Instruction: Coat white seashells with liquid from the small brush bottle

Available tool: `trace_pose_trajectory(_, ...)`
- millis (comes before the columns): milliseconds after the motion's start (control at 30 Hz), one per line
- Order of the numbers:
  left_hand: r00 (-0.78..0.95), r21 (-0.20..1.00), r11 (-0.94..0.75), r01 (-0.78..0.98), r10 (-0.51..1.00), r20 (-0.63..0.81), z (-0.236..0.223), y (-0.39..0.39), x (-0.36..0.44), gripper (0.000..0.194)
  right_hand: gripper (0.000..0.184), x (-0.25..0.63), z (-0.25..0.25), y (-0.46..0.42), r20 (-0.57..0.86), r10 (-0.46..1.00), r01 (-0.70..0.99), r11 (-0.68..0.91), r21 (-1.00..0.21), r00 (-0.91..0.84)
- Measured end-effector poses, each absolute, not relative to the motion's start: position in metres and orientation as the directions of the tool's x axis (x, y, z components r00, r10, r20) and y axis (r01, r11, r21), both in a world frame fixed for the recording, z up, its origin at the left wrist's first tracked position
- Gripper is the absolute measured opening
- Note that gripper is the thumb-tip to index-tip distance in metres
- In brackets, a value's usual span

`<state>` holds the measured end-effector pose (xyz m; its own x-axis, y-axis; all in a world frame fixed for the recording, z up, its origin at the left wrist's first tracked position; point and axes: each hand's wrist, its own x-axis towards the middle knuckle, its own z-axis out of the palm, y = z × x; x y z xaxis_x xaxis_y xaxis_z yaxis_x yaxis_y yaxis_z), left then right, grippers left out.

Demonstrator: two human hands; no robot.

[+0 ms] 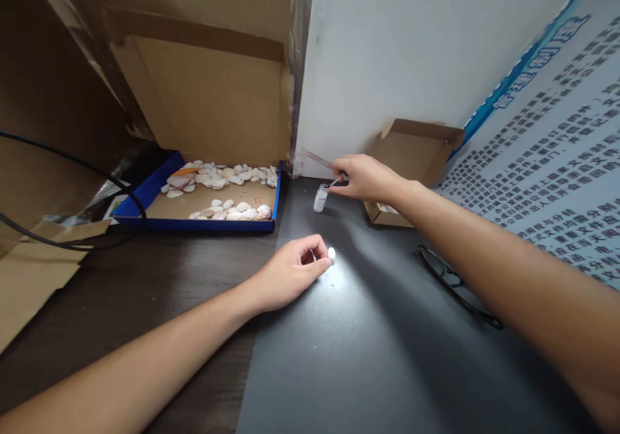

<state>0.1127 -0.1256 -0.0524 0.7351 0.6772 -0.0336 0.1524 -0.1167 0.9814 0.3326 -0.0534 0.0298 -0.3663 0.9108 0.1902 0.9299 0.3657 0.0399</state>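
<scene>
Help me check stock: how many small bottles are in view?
1: the small bottle stands on the dark surface, beside the right hand. Others could be hidden inside the partly covered box on the right.

The left hand (pixel 293 271) pinches a small, round, white piece (pixel 332 255). The right hand (pixel 364 177) holds a thin stick (pixel 336 180), its tip at the mouth of a little whitish bottle (pixel 320 200). Pale seashells (pixel 227 175) lie in a flat cardboard box with blue sides (pixel 232 225). Black-framed glasses (pixel 460 299) rest near the right arm (pixel 484 253).
</scene>
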Motion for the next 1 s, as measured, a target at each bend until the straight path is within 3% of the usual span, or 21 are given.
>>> trace_pose_trajectory(267, 0.736, 0.98, -0.13, 0.153, 0.676, -0.026, -0.05, -0.126, 0.113, 0.022, 0.023, 0.332, 0.035, -0.056, 0.192, 0.911, 0.931, 0.36, 0.066, -0.366)
trace_pose_trajectory(567, 0.736, 0.981, -0.135, 0.14, 0.677, -0.012, -0.051, -0.126, 0.113, 0.023, 0.029, 0.318, 0.042, -0.053, 0.081, 0.927, 0.928, 0.359, 0.1, -0.367)
trace_pose_trajectory(1000, 0.738, 0.977, -0.153, 0.149, 0.675, -0.007, -0.051, -0.127, 0.113, 0.023, 0.025, 0.318, 0.039, -0.051, 0.115, 0.932, 0.938, 0.335, 0.093, -0.344)
